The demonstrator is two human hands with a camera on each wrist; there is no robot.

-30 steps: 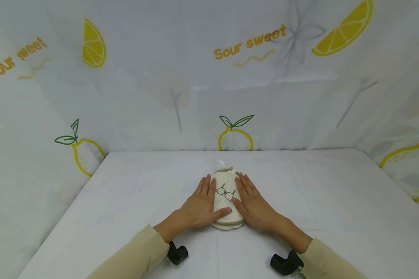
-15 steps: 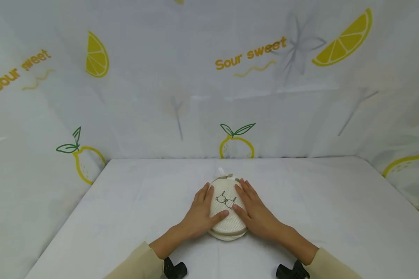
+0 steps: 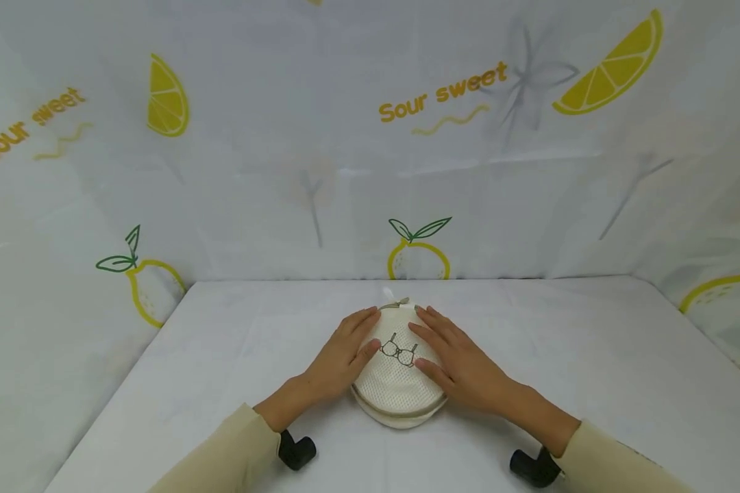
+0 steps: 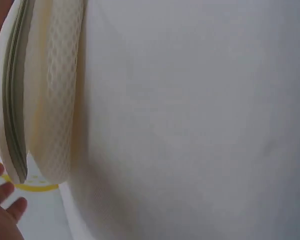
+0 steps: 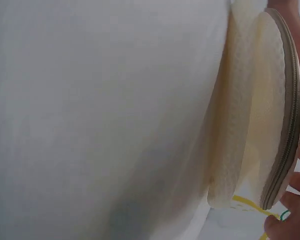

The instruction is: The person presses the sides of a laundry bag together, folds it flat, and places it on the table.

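Note:
A round, cream mesh laundry bag [image 3: 399, 390] stands puffed up on the white table, with a dark line print on its top. Along its edge runs a zipper, which shows closely in the left wrist view as a greenish-grey zipper band [image 4: 14, 95] and in the right wrist view as a zipper [image 5: 291, 115] with its teeth together. My left hand [image 3: 339, 356] rests its extended fingers and thumb along the bag's left upper edge. Opposite it, my right hand [image 3: 467, 366] touches the right side, its fingers spread over the top.
White cloth covers the table [image 3: 234, 370]. Behind it rises a white curtain [image 3: 259, 219] printed with lemons and lettering, which also runs along both sides. Black wrist cameras [image 3: 297, 452] sit below each hand, beside beige sleeves [image 3: 222, 455].
Both hands have drawn apart and sit further to the bag's sides. Pressed narrow between them a second ago, the bag now looks wider and rounder. My left thumb has moved back towards its edge.

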